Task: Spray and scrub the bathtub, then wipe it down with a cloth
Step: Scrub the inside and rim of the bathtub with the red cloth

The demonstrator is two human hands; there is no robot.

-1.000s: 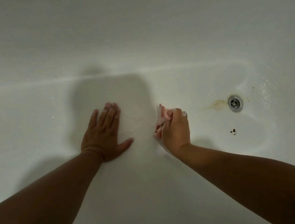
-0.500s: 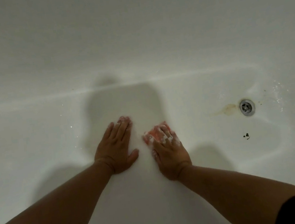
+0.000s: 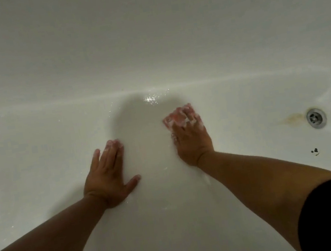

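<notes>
The white bathtub point(image 3: 36, 147) has a wet, shiny floor. Its metal drain point(image 3: 316, 118) sits at the right edge of the frame, with a brown stain point(image 3: 291, 118) just left of it and a dark speck point(image 3: 314, 150) below. The left hand point(image 3: 108, 176) lies flat at lower centre, fingers straight, holding nothing. The right hand point(image 3: 192, 140) presses a foamy pink sponge point(image 3: 177, 116) under flat fingers, right of centre.
</notes>
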